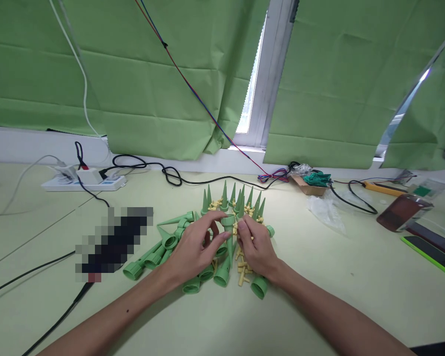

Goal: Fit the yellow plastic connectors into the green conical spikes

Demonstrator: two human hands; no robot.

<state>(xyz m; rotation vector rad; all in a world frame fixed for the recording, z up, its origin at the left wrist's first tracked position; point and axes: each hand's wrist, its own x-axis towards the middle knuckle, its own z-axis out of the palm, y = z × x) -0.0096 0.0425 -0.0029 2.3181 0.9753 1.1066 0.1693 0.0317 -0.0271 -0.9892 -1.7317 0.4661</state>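
Observation:
My left hand (198,242) is closed, thumb and fingers pinching a green plastic watering spike (228,222) near its wide top, with the tip pointing down. Beside it my right hand (257,242) is curled in a pinch, and a small yellow valve (235,229) shows at its fingertips, against the spike's side; the fingers partly hide it. Under and around both hands lie loose green spikes (221,276), several with their open ends facing me. Small yellow T-shaped valves (242,277) are scattered between them. Behind the hands, several spikes (225,195) stand points up.
A power strip (83,184) with plugs sits at the back left, and a black cable (211,182) runs along the wall. A pixelated dark object (113,244) lies at left. Toward the right are a small cardboard box (307,185), clear plastic bags (326,210) and a green-edged phone (433,257).

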